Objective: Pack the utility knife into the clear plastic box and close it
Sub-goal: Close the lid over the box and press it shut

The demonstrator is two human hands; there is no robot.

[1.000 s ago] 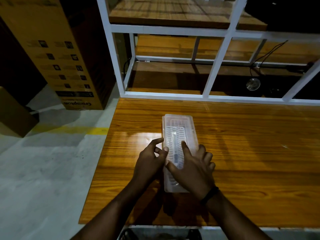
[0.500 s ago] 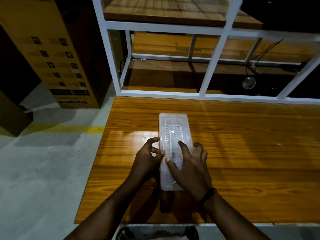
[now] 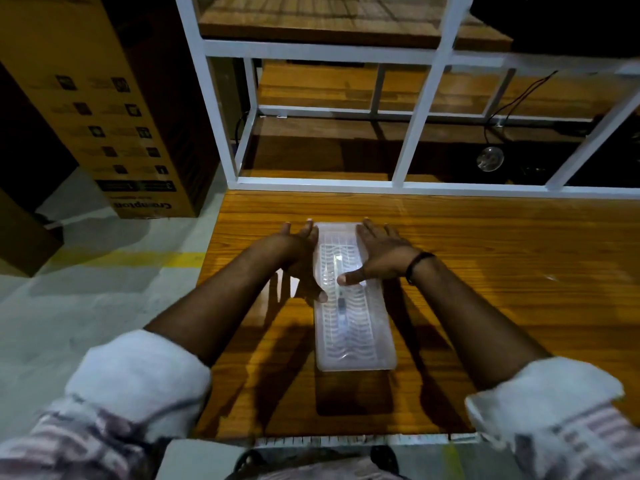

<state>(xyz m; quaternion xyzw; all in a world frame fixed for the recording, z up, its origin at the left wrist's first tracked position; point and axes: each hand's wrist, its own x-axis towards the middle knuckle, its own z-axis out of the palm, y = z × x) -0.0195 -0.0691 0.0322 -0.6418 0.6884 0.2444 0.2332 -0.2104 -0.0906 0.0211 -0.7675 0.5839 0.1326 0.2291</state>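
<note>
A long clear plastic box (image 3: 353, 337) with a ribbed lid lies lengthwise on the wooden table (image 3: 502, 271). Through the lid a slim utility knife (image 3: 341, 303) shows along the middle of the box. My left hand (image 3: 299, 252) rests flat against the box's left side near its far end, thumb at the box edge. My right hand (image 3: 382, 256) lies on the right far part of the lid, fingers spread, thumb stretched across the lid. Neither hand grips anything.
A white metal shelf frame (image 3: 412, 140) with wooden boards stands right behind the table. A tall cardboard carton (image 3: 114, 126) stands on the grey floor to the left, beside a yellow floor line (image 3: 121, 259). A cable and a round object (image 3: 490, 159) lie on the lower shelf.
Both hands slid from the near middle of the box toward its far end and spread flat. The camera dropped closer, so my rolled sleeves show now.
</note>
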